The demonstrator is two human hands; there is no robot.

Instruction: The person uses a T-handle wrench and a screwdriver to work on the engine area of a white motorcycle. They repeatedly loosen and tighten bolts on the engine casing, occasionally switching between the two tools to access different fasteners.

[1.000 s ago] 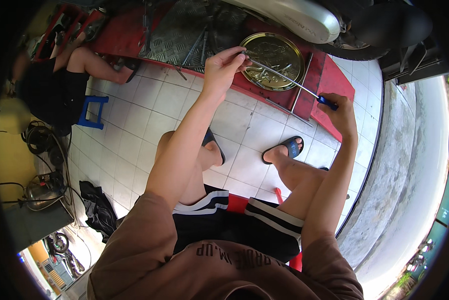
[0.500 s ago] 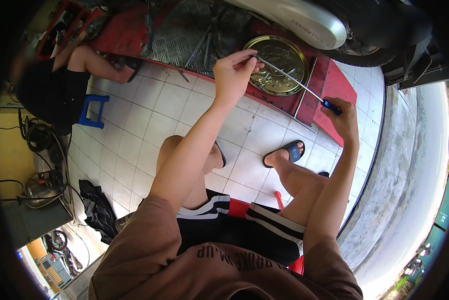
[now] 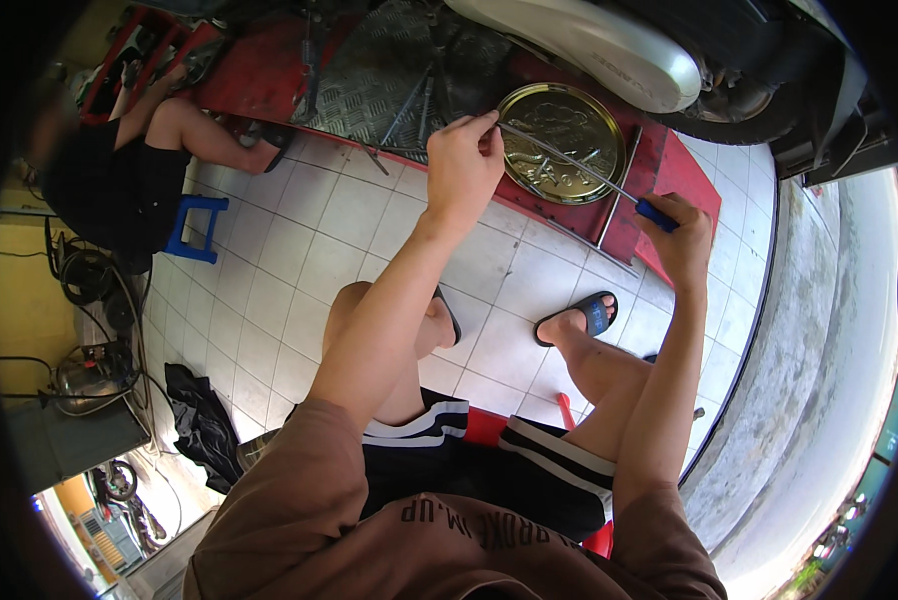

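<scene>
A long screwdriver (image 3: pixel 581 166) with a thin metal shaft and a blue handle stretches slantwise between my hands. My right hand (image 3: pixel 687 240) is closed around the handle. At the shaft's other end, my left hand (image 3: pixel 466 170) pinches the tip between thumb and fingers; whether anything small sits at the tip is hidden. Below the shaft lies a round gold-coloured metal tray (image 3: pixel 569 106) with several small metal parts in it. The tray rests on a red platform (image 3: pixel 691 195), beside a thin metal rod (image 3: pixel 610 205).
A motorcycle with a silver cover (image 3: pixel 619 60) and a black tyre stands beyond the tray. More tools (image 3: pixel 406 110) lie on the chequered metal plate. Another person (image 3: pixel 109 190) sits at the left near a blue stool (image 3: pixel 197 228). Hoses and a compressor (image 3: pixel 94 375) are at far left.
Both hands still hold the screwdriver, which has shifted slightly left relative to the tray. My left fingers have closed more tightly at the tip. The whole view has shifted a little.
</scene>
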